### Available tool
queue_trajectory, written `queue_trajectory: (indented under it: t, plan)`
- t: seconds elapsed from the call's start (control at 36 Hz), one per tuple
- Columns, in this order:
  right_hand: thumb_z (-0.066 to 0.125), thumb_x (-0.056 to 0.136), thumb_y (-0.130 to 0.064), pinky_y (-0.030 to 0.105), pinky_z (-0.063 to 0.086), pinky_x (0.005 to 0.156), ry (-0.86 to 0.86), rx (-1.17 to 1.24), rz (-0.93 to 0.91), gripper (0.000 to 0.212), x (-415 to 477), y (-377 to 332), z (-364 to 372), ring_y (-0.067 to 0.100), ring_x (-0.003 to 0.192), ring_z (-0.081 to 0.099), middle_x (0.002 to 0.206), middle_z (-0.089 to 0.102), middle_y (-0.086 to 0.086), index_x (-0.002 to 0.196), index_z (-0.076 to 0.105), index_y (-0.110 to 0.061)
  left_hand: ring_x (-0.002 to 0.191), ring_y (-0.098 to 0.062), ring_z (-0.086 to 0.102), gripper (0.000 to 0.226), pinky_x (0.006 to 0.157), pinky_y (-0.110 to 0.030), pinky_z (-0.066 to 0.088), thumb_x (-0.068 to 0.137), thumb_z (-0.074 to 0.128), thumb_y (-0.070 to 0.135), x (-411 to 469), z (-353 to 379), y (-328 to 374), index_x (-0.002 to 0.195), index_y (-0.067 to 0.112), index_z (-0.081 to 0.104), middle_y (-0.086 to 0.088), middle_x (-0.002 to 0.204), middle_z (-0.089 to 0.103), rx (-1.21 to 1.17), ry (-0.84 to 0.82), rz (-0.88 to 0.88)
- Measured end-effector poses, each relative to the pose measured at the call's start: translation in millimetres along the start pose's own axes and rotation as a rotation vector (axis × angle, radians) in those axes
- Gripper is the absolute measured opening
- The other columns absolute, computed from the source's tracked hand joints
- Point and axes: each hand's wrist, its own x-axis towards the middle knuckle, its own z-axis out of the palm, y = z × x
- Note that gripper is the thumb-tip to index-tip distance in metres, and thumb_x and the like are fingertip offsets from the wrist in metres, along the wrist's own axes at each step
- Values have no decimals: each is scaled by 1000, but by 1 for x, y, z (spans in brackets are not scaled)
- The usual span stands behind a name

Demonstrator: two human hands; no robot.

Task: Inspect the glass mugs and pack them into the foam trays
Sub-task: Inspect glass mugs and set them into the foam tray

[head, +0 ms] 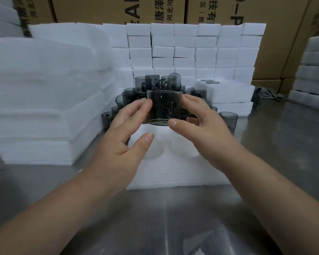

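A smoky grey glass mug point(164, 107) is held up between my two hands above a white foam tray point(173, 172) with two round hollows. My left hand point(125, 140) touches the mug's left side with its fingertips, thumb spread away below. My right hand point(201, 122) holds the right side, thumb under the lower rim. Behind the held mug lies a heap of grey glass mugs point(155, 85), some upright and some tipped over.
A tall stack of foam sheets point(41, 100) stands at the left. A wall of stacked foam blocks point(191, 50) rises behind, with cardboard boxes point(265, 15) beyond. Filled foam trays point(232, 96) sit at the right. The steel tabletop point(155, 218) lies in front.
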Motion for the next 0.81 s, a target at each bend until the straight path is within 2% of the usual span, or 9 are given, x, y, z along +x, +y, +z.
queue_trajectory:
  t: [0.08,0.14,0.25,0.33,0.44,0.53,0.61,0.69,0.81]
  plan:
    - [61,69,-38,35,39,103,-3,27,6,39,1,1,0,-6,117,44,124,47,-22,105,55,-52,132,5,33,45,109,-18,26,81,47,37,0,-2,1,125,45,40,25,139,36,8,-11,6]
    - [61,70,-39,34,42,99,-16,67,10,33,1,1,-1,-2,116,47,120,51,-20,101,60,-48,129,4,37,50,109,-20,28,80,48,39,-1,-3,2,126,55,38,29,137,41,-20,-28,-9]
    - [63,72,-37,24,45,91,-23,197,18,23,2,1,-5,5,111,56,122,57,-1,95,67,-40,131,6,34,59,110,-23,25,81,48,40,-4,-1,3,125,70,24,39,130,42,-85,-107,-22]
    - [68,65,-45,34,42,99,-31,174,37,32,2,2,-5,8,115,54,123,58,-2,97,67,-41,134,8,26,66,111,-17,18,81,48,38,-5,-1,3,131,66,14,39,134,37,-115,-164,-29]
    - [68,54,-54,31,44,94,-28,193,62,31,1,0,-4,7,110,57,119,59,-3,85,67,-51,136,7,23,69,109,-12,16,84,46,35,-5,-1,3,135,59,7,35,138,35,-102,-206,-2]
    - [72,61,-43,25,48,84,-33,228,70,20,2,1,-5,9,96,65,112,64,4,80,70,-46,137,5,21,68,108,-10,14,85,45,33,-6,1,2,136,56,5,35,140,33,-89,-245,22]
    - [68,67,-34,18,52,74,-46,253,59,13,3,2,-7,5,83,67,92,71,-2,78,71,-40,138,3,20,69,111,-14,13,86,44,32,-6,1,1,137,55,4,34,140,33,-77,-271,37]
    - [70,66,-35,20,53,75,-49,263,80,15,3,4,-7,6,85,68,94,71,-1,80,71,-31,138,4,18,71,111,-13,11,86,43,30,-5,1,2,139,51,0,35,141,29,-44,-287,65]
    - [69,68,-32,11,48,67,-26,306,69,14,3,5,-7,4,81,68,87,72,-6,80,68,-27,138,6,16,70,109,-10,10,87,43,28,-5,2,2,139,45,-2,36,142,24,-14,-301,99]
